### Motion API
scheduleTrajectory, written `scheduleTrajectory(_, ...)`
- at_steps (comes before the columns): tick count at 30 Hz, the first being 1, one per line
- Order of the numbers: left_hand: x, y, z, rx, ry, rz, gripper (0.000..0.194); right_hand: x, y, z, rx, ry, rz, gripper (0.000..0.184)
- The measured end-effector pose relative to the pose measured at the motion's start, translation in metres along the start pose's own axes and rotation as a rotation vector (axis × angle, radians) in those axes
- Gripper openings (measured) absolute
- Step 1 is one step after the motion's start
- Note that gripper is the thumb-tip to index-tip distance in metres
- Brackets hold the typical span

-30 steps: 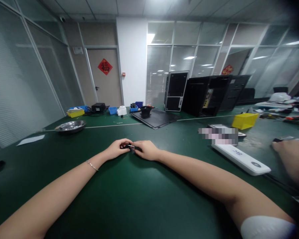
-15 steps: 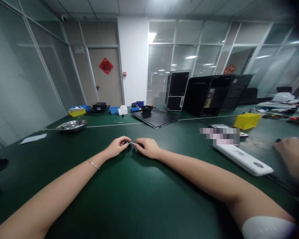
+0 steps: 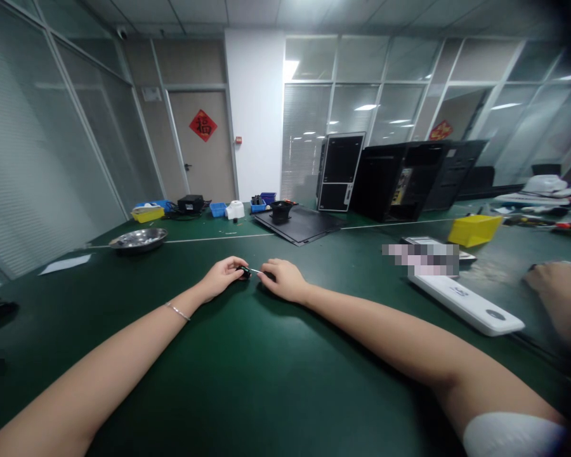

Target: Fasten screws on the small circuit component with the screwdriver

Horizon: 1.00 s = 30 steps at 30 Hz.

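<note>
I have the left hand (image 3: 224,273) over the bench (image 3: 247,374) with its grip closed, thumb and fingertips pinching a small black piece (image 3: 244,272), most of which sits just beyond the fingertips. The right hand (image 3: 284,280) faces it, just beside, its grip curled closed around the dark handle of a thin tool (image 3: 255,271). The tool's pale shaft points left to the piece; whether its tip is seated there I can't tell. I can make out no lettering on either one.

The one character I read cleanly is 福, dark on a red diamond sign (image 3: 203,125) on the door (image 3: 210,158). A second red sign (image 3: 441,131), far right, stands too oblique for me to read. To the right on the bench, the long white device (image 3: 464,299) carries a dark mark and an oval patch, both too small to decipher; the pink item by its far end is pixelated out. On the upright computer tower (image 3: 340,168) at the back I find no legible brand. Another person's hand (image 3: 559,292) rests at the right edge, blurred.
</note>
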<state>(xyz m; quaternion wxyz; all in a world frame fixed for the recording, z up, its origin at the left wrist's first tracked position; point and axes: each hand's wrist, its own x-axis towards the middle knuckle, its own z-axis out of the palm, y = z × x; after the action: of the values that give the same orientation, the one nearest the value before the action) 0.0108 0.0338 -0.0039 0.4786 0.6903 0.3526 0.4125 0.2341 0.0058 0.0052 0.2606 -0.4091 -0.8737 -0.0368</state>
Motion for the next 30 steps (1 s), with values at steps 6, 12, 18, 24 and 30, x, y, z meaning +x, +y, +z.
scheduleTrajectory(6,-0.0024,0.0029,-0.0013,0.028,0.019,-0.015,0.030,0.0019,0.0023,0.0023,-0.052,-0.022,0.007,0.026)
scheduleTrajectory(12,-0.0019,0.0023,0.0005,0.022,0.011,-0.020,0.032,0.0011,0.0039,0.0026,0.042,-0.045,0.018,0.020)
scheduleTrajectory(18,-0.0029,0.0067,0.0020,0.075,-0.002,-0.042,0.038,0.0004,-0.0003,-0.0014,0.028,-0.061,0.027,0.032)
scheduleTrajectory(24,-0.0050,0.0102,0.0031,0.135,-0.002,-0.035,0.035,0.0014,0.0006,0.0000,-0.005,-0.059,0.025,0.033)
scheduleTrajectory(30,-0.0052,0.0094,0.0072,0.125,0.007,-0.033,0.036,0.0010,0.0014,0.0010,0.010,-0.046,0.012,0.033)
